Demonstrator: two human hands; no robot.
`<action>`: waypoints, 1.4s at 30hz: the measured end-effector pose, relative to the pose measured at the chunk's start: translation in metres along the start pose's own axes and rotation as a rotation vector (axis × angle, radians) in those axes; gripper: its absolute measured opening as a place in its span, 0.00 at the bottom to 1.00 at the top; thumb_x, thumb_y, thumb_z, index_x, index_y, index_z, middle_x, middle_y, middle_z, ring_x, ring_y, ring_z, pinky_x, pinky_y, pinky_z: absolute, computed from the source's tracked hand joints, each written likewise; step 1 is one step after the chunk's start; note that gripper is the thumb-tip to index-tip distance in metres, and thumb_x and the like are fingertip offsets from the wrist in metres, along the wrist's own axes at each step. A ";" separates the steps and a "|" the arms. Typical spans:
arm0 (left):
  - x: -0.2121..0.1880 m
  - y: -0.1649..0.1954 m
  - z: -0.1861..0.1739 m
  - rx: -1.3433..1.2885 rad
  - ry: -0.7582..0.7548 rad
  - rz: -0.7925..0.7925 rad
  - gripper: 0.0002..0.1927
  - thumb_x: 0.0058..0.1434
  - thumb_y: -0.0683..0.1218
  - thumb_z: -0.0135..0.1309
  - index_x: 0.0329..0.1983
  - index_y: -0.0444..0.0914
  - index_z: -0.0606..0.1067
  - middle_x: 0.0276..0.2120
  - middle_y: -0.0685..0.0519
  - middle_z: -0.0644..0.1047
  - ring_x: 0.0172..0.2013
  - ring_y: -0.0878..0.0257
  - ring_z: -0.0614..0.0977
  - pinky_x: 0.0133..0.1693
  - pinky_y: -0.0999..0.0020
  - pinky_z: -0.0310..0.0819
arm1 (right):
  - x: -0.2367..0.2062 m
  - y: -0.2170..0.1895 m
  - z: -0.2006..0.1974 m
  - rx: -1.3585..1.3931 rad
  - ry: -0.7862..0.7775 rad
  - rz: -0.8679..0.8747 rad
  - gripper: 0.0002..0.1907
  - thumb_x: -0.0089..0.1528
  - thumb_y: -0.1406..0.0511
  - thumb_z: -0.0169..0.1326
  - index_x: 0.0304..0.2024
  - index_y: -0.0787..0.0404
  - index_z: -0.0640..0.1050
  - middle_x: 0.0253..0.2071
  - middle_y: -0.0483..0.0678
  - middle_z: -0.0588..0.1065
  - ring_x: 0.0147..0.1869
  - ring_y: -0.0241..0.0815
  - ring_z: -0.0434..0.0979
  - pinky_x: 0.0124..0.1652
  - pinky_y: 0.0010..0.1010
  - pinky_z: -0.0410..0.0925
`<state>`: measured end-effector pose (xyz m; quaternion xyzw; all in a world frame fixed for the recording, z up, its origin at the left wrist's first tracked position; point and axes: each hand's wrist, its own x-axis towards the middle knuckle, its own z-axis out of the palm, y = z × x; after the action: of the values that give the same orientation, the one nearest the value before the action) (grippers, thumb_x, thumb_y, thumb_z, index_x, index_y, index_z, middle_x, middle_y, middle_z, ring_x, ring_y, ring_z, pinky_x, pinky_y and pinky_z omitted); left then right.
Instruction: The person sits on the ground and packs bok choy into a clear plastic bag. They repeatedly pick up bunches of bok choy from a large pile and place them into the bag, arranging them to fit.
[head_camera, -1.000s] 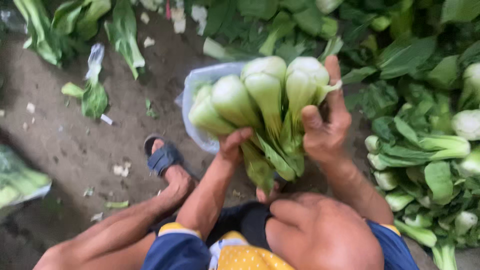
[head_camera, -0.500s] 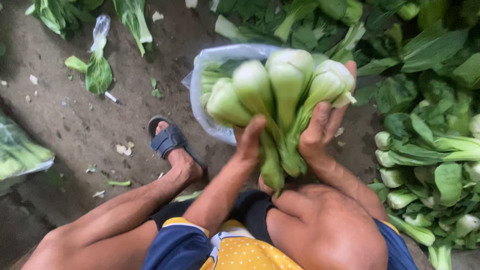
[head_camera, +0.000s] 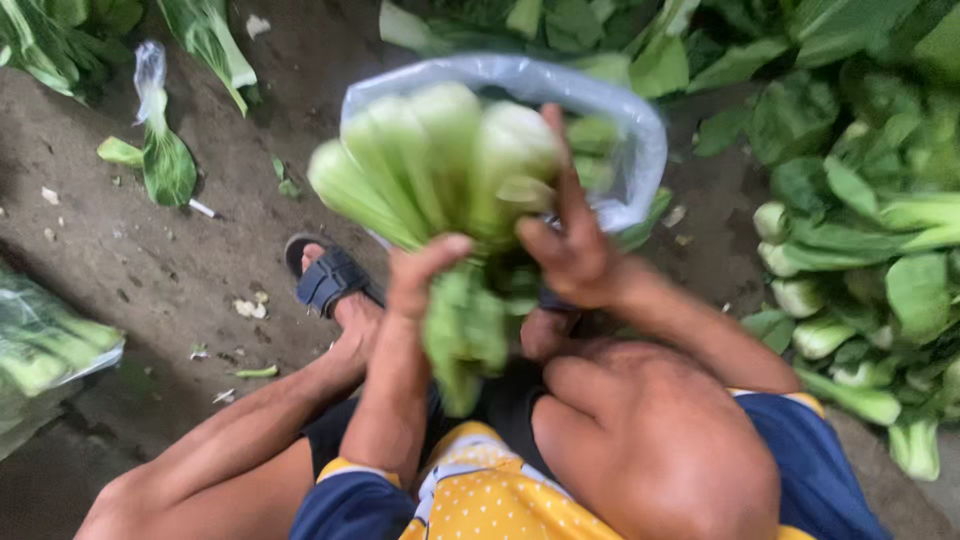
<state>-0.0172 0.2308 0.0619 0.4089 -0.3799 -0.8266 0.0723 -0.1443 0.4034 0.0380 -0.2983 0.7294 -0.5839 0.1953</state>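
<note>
A bunch of pale green bok choy (head_camera: 440, 170) is gripped between both hands, white stem bases pointing away from me and dark leaves hanging down toward my lap. My left hand (head_camera: 425, 275) clasps the bunch on its left side near the leaves. My right hand (head_camera: 570, 245) holds the right side, fingers stretched up along the stems. Just behind the bunch lies a clear plastic bag (head_camera: 630, 150) with its mouth open and more greens inside. The picture is blurred by motion.
A heap of loose bok choy (head_camera: 860, 260) fills the right side and the top. A filled plastic bag of greens (head_camera: 40, 350) lies at the left edge. My foot in a dark sandal (head_camera: 335, 285) rests on the dirt ground, amid scattered leaves (head_camera: 165, 165).
The bunch has swung left and tilted, its stem ends now in front of the bag's mouth. Both hands kept their grip on it.
</note>
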 end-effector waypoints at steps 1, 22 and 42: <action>0.003 0.008 -0.006 -0.137 -0.030 -0.012 0.34 0.49 0.40 0.62 0.63 0.31 0.71 0.51 0.45 0.79 0.50 0.53 0.82 0.53 0.59 0.78 | 0.003 0.007 -0.015 -0.088 0.034 0.047 0.38 0.73 0.67 0.51 0.80 0.59 0.49 0.79 0.55 0.51 0.78 0.51 0.57 0.73 0.36 0.58; 0.124 -0.032 0.068 1.483 -0.841 0.072 0.59 0.43 0.49 0.72 0.71 0.32 0.47 0.38 0.31 0.80 0.41 0.31 0.81 0.47 0.45 0.76 | 0.014 0.051 -0.111 0.319 0.209 0.400 0.10 0.80 0.66 0.53 0.45 0.66 0.73 0.29 0.43 0.70 0.27 0.32 0.69 0.30 0.26 0.65; 0.178 -0.017 0.113 1.420 -1.142 0.250 0.25 0.62 0.56 0.65 0.53 0.34 0.76 0.47 0.36 0.80 0.47 0.41 0.81 0.49 0.51 0.74 | 0.091 0.012 -0.118 -0.131 -0.319 0.484 0.19 0.69 0.56 0.59 0.42 0.68 0.78 0.30 0.49 0.75 0.31 0.37 0.75 0.30 0.33 0.68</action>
<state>-0.2129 0.2306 -0.0177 -0.1570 -0.8176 -0.4620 -0.3057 -0.2895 0.4314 0.0612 -0.2157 0.7755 -0.4179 0.4212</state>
